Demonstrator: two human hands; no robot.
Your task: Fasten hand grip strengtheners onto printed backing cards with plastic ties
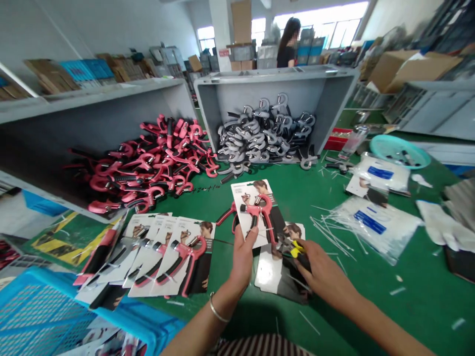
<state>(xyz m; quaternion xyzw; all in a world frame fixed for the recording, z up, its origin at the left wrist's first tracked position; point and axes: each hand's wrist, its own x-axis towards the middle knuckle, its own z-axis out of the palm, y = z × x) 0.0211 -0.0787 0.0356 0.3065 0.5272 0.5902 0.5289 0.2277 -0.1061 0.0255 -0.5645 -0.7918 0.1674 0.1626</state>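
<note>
My left hand (243, 259) is closed on the lower edge of a printed backing card (245, 190) with a red hand gripper (258, 210) fastened to it, held upright above the green table (408, 291). My right hand (321, 272) is closed on a small yellow-handled cutter (296, 248) whose tip sits by the gripper's handle. Under both hands lies another bare card (269, 274). To the left, several finished cards with red grippers (174, 262) are fanned out.
A heap of loose red grippers (152, 163) lies at the left and a grey bin (330, 94) holds grey ones (261, 136). Bags of white cable ties (371, 222) and loose ties sit at the right. A blue crate (44, 311) is near left. A person stands far back.
</note>
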